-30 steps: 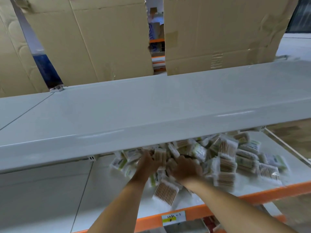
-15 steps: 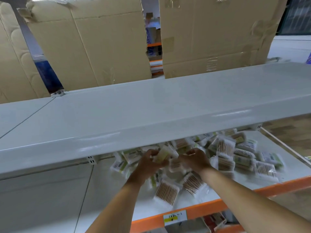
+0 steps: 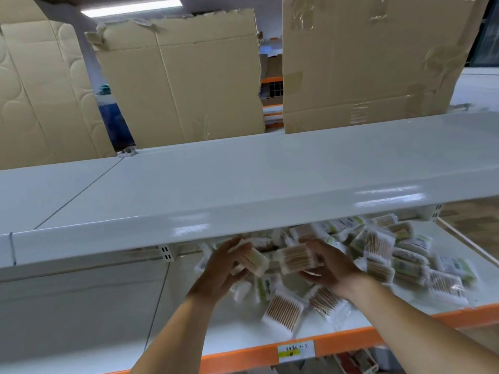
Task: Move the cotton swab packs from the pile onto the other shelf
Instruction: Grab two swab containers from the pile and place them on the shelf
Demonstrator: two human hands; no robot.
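Flattened brown cardboard sheets (image 3: 183, 76) stand upright well beyond the hands, with a second, wider tape-patched cardboard panel (image 3: 372, 58) up and to their right. A quilted beige panel (image 3: 35, 90) leans far to the upper left of the hands. A ceiling light strip (image 3: 129, 7) glows high above them. Below the hands, on an orange rail (image 3: 351, 344), sits a white and yellow price label (image 3: 296, 351) with handwriting too blurred to read. Wooden flooring (image 3: 469, 220) shows to their right.
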